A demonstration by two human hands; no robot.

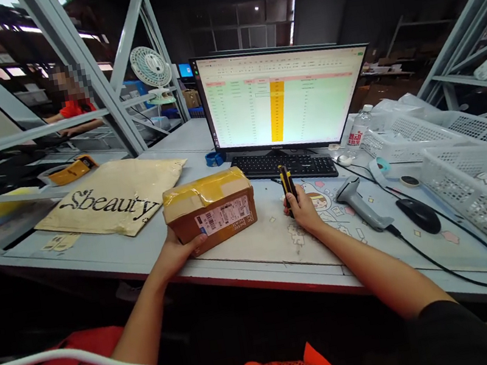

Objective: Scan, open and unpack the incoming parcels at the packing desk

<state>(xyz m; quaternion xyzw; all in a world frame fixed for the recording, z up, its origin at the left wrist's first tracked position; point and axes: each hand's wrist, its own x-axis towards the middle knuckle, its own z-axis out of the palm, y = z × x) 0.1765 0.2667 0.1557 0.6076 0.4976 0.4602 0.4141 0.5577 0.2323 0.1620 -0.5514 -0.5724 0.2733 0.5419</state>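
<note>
Cardboard box (208, 208) sits between the hands (180, 251) (304, 208), touching left.

Brown cardboard box (215, 213), yellow-taped top, black-yellow tool (287, 183) nearby

The cardboard box (189, 222) looks matt under glossy tape (210, 189); the left mailer (111, 194) is shiny plastic, the right basket (474, 213) smooth plastic
</note>
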